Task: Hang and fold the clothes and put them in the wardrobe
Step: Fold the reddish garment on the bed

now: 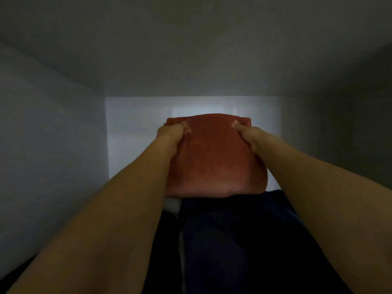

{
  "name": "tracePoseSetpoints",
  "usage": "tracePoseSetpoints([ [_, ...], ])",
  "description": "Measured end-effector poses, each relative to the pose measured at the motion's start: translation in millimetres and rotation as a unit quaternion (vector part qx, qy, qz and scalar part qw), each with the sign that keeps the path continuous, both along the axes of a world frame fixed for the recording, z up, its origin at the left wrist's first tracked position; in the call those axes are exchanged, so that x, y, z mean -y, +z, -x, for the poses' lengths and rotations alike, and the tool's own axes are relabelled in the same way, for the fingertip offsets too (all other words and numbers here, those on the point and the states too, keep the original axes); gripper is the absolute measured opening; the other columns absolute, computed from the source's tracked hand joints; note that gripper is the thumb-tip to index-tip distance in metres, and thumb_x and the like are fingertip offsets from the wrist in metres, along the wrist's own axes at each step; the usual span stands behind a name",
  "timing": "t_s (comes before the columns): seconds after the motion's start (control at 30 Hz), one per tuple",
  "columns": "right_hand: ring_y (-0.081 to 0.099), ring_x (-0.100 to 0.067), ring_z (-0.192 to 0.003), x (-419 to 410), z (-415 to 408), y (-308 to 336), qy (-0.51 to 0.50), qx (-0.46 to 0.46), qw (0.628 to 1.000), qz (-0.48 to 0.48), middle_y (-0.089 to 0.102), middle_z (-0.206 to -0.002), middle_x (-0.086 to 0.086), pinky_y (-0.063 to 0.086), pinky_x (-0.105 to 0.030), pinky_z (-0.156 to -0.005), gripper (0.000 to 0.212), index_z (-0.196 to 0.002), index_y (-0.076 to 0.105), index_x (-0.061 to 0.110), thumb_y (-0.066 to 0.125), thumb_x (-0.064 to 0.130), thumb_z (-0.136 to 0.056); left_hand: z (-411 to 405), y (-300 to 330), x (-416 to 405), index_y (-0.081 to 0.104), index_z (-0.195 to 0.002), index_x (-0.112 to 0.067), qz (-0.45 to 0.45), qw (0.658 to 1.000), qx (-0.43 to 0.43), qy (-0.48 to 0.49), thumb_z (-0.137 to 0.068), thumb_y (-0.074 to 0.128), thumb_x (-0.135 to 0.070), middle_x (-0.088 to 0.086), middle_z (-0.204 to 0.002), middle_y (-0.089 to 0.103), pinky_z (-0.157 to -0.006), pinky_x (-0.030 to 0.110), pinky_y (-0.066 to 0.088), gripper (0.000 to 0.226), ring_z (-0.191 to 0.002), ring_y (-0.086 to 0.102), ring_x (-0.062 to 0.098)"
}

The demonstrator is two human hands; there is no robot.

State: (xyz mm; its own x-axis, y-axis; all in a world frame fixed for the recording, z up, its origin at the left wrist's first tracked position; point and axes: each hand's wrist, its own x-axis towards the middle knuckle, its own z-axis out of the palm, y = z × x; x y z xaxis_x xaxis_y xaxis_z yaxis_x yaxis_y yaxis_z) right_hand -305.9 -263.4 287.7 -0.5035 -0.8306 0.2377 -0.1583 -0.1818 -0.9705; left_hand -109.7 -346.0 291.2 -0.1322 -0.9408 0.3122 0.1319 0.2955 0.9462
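Observation:
A folded rust-red cloth is deep inside a white wardrobe compartment, near its back wall. My left hand grips the cloth's left side, thumb on top. My right hand grips its right side the same way. Both forearms reach straight in from the bottom corners. The cloth's near edge lies over a dark navy folded garment that fills the shelf in front of it.
The compartment's left wall, right wall and ceiling close in around my arms. A small white piece of fabric peeks out under the red cloth at the left. The interior is dim.

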Motion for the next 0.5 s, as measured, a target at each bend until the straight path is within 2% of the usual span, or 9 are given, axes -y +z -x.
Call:
tracePoseSetpoints([
  [0.07,0.064,-0.026,-0.085,49,26,-4,-0.033,-0.037,0.999,-0.006,0.062,-0.123,-0.017,0.051,-0.034,-0.069,0.059,-0.134,0.05,0.003,0.054,0.047,-0.095,27,-7,47,0.068,-0.075,-0.012,-0.001,1.0,-0.018,0.004,-0.086,0.068,-0.014,0.007,-0.078,0.072,-0.068,0.031,0.058,0.011,-0.07,0.069,0.021],
  [0.1,0.063,-0.029,-0.099,72,38,-7,-0.052,-0.069,0.996,-0.016,0.059,-0.129,-0.017,0.051,-0.037,-0.082,0.059,-0.136,0.048,0.004,0.052,0.047,-0.096,40,-13,70,0.068,-0.078,-0.012,-0.007,1.0,-0.022,0.002,-0.085,0.068,-0.013,0.009,-0.082,0.072,-0.067,0.032,0.058,0.007,-0.07,0.068,0.022],
  [0.13,0.058,-0.032,-0.114,94,50,-12,-0.07,-0.114,0.99,-0.034,0.055,-0.134,-0.018,0.045,-0.038,-0.096,0.058,-0.138,0.047,0.006,0.049,0.046,-0.097,51,-20,91,0.069,-0.084,-0.011,-0.013,1.0,-0.013,-0.005,-0.086,0.067,-0.011,0.01,-0.083,0.071,-0.064,0.032,0.058,0.003,-0.067,0.067,0.022],
  [0.2,0.044,-0.033,-0.131,135,71,-35,-0.092,-0.215,0.968,-0.089,0.046,-0.143,-0.019,0.032,-0.036,-0.108,0.051,-0.142,0.044,0.01,0.044,0.04,-0.101,71,-42,132,0.069,-0.104,-0.005,-0.048,0.997,0.045,-0.026,-0.09,0.064,-0.012,0.014,-0.084,0.069,-0.063,0.034,0.057,0.017,-0.067,0.066,0.025],
  [0.27,0.04,-0.034,-0.134,170,90,-77,-0.104,-0.302,0.933,-0.166,0.041,-0.147,-0.02,0.029,-0.033,-0.11,0.049,-0.144,0.042,0.01,0.04,0.037,-0.103,89,-80,167,0.062,-0.125,-0.003,-0.049,0.982,0.184,-0.017,-0.094,0.061,-0.02,0.019,-0.112,0.068,-0.085,0.039,0.056,0.035,-0.097,0.067,0.032],
  [0.33,0.044,-0.035,-0.131,197,102,-133,-0.112,-0.351,0.901,-0.229,0.043,-0.145,-0.021,0.034,-0.035,-0.108,0.048,-0.142,0.046,0.012,0.04,0.038,-0.103,99,-133,193,0.056,-0.136,-0.01,0.001,0.93,0.364,0.055,-0.098,0.052,-0.034,0.014,-0.141,0.054,-0.104,0.036,0.045,0.045,-0.124,0.055,0.031],
  [0.4,0.05,-0.035,-0.125,217,106,-171,-0.114,-0.328,0.908,-0.236,0.05,-0.139,-0.019,0.038,-0.037,-0.104,0.047,-0.138,0.052,0.015,0.042,0.041,-0.101,98,-171,208,0.055,-0.137,-0.017,0.004,0.896,0.434,0.096,-0.099,0.044,-0.041,0.012,-0.145,0.05,-0.107,0.035,0.04,0.046,-0.13,0.049,0.031],
  [0.5,0.053,-0.034,-0.121,232,108,-182,-0.119,-0.321,0.913,-0.222,0.055,-0.133,-0.016,0.039,-0.036,-0.1,0.041,-0.134,0.054,0.019,0.042,0.04,-0.1,96,-187,222,0.052,-0.14,-0.019,-0.017,0.876,0.475,0.082,-0.1,0.042,-0.044,0.011,-0.148,0.047,-0.106,0.033,0.037,0.048,-0.134,0.046,0.03],
])
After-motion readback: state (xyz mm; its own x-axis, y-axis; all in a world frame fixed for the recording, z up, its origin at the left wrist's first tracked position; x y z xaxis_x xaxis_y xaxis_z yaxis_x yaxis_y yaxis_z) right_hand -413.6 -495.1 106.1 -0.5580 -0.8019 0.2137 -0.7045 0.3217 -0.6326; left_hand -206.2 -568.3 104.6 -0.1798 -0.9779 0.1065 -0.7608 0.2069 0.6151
